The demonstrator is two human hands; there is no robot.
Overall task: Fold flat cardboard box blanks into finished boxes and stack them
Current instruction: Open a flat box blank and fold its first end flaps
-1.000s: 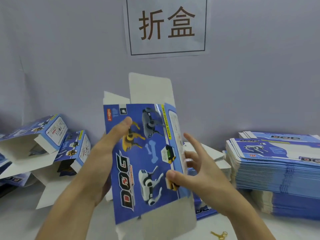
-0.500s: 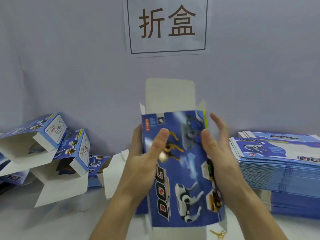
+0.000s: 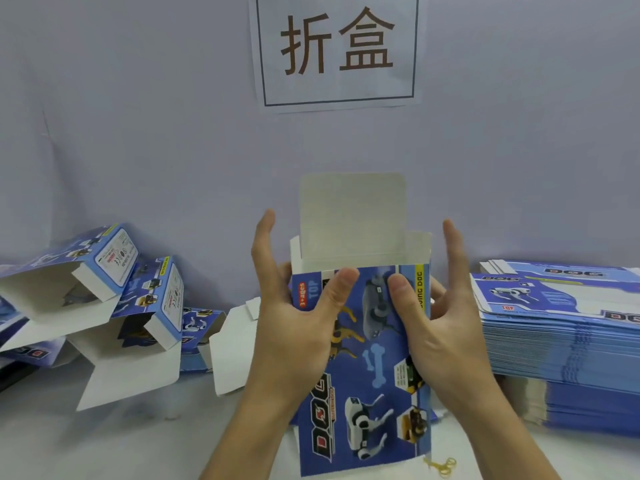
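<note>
A blue printed "DOG" toy box (image 3: 367, 358) stands upright at the centre of the view, opened into a sleeve, with its white top flap (image 3: 351, 216) raised toward 12 o'clock and its short side flaps standing beside it. The left hand (image 3: 294, 327) grips the box's left edge, thumb pressed on the printed front, the other fingers extended upward along the side. The right hand (image 3: 446, 327) holds the right edge the same way, thumb on the front near the yellow strip, fingers straight and pointing up, slightly apart from the box wall. At 9 o'clock a loose heap of folded boxes (image 3: 114, 299) lies on the white table (image 3: 104, 441), their end flaps open. At 3 o'clock sits a tall stack of flat box blanks (image 3: 561, 344). A small yellow key-shaped piece (image 3: 441, 465) lies at 5 o'clock. A paper sign (image 3: 337, 50) hangs on the wall at 12 o'clock.
</note>
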